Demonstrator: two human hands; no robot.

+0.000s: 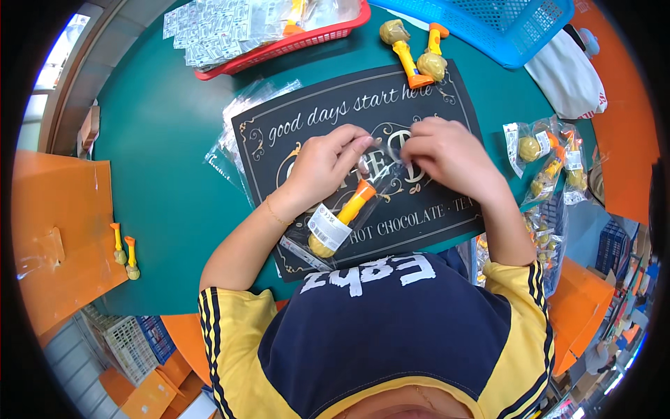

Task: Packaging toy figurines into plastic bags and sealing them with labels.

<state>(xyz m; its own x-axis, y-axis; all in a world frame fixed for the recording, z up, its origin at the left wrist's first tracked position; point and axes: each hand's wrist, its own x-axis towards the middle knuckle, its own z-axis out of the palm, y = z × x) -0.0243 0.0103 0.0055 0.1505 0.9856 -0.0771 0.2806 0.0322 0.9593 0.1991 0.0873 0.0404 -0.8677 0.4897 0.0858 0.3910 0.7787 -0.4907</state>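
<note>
A transparent plastic bag (382, 187) lies slanted over the dark printed placemat (279, 150). Inside it is a toy with a yellow handle (354, 205), an orange end and a rounded gold head. A white label (329, 227) covers part of the head. My left hand (324, 164) pinches the upper end of the bag between thumb and fingers. Opposite it, my right hand (447, 153) is closed at the same end, fingers curled. Beyond the hands, two unbagged toys (403, 59) of the same kind rest at the placemat's far right corner.
A red basket (279, 52) of flat printed bags stands at the far left, a blue basket (481, 31) at the far right. Loose transparent bags (234, 133) lie by the placemat. Several bagged toys (548, 157) lie right; two more toys (125, 257) sit at the left table edge.
</note>
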